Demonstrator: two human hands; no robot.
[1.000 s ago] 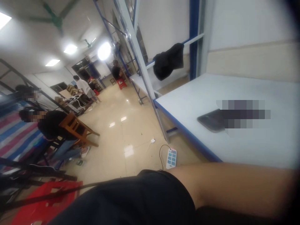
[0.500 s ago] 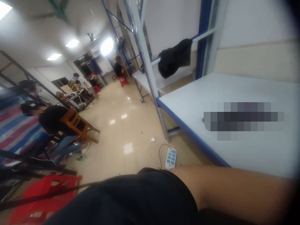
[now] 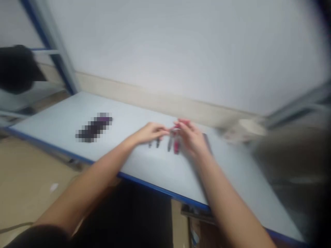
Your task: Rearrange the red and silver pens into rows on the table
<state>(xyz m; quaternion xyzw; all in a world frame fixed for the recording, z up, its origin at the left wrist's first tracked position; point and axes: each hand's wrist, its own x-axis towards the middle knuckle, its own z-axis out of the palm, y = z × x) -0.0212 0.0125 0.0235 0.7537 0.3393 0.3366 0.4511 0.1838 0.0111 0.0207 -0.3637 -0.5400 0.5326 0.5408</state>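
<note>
The picture is smeared by motion. Both my hands reach over a white table (image 3: 64, 120) with a blue front edge. My left hand (image 3: 148, 132) and my right hand (image 3: 190, 136) meet above several small pen-like things (image 3: 172, 144), some dark, one red or pink, lying on the table. Fingertips of both hands touch or nearly touch at a small grey-and-red thing between them. The blur hides whether either hand grips it. A dark flat thing (image 3: 207, 141) lies just behind my right hand.
A blurred-out dark object (image 3: 93, 128) lies on the table to the left. A black cloth (image 3: 15, 67) hangs on a rail at far left beside a blue-and-grey post (image 3: 51, 41). A pale wall stands behind. Pale blurred objects (image 3: 248, 129) sit at the right.
The view has swung right, from the room and floor to the table and wall. Both my hands have come into view over the table; before, only my left arm showed.
</note>
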